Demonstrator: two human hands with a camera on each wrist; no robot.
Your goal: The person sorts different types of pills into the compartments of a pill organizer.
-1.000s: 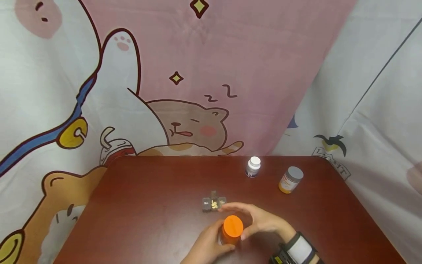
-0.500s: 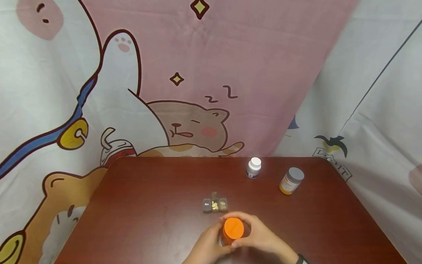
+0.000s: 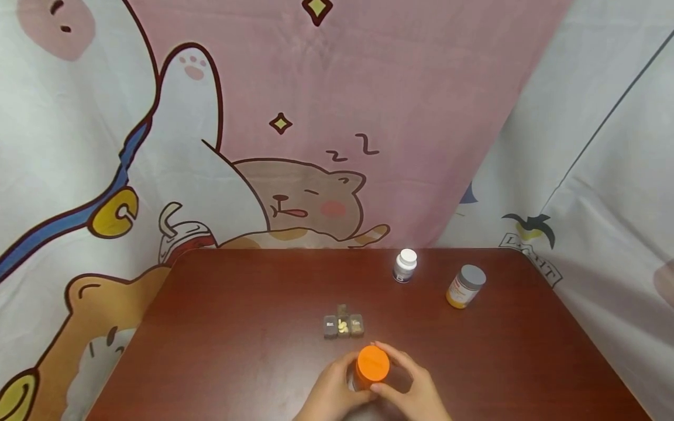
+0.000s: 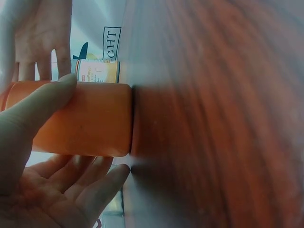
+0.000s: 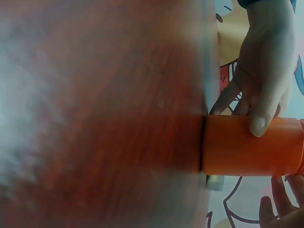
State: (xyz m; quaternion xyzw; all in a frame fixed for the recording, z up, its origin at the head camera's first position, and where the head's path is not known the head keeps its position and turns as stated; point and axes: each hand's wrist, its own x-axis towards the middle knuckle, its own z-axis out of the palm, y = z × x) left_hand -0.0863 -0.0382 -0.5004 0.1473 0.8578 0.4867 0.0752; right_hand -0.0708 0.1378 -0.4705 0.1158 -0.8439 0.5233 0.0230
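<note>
- The left hand (image 3: pixel 332 389) grips the orange bottle (image 4: pixel 95 118), which stands upright on the tabletop (image 3: pixel 237 351).
- The right hand (image 3: pixel 421 393) curls its thumb and fingers around the bottle's top.
- Just past the hands, a little pill box (image 3: pixel 330 326) has pale pills (image 3: pixel 343 327) in its open middle part.
- Farther past the right hand sit a gray-topped jar (image 3: pixel 466 287), then a white bottle (image 3: pixel 405 266).
</note>
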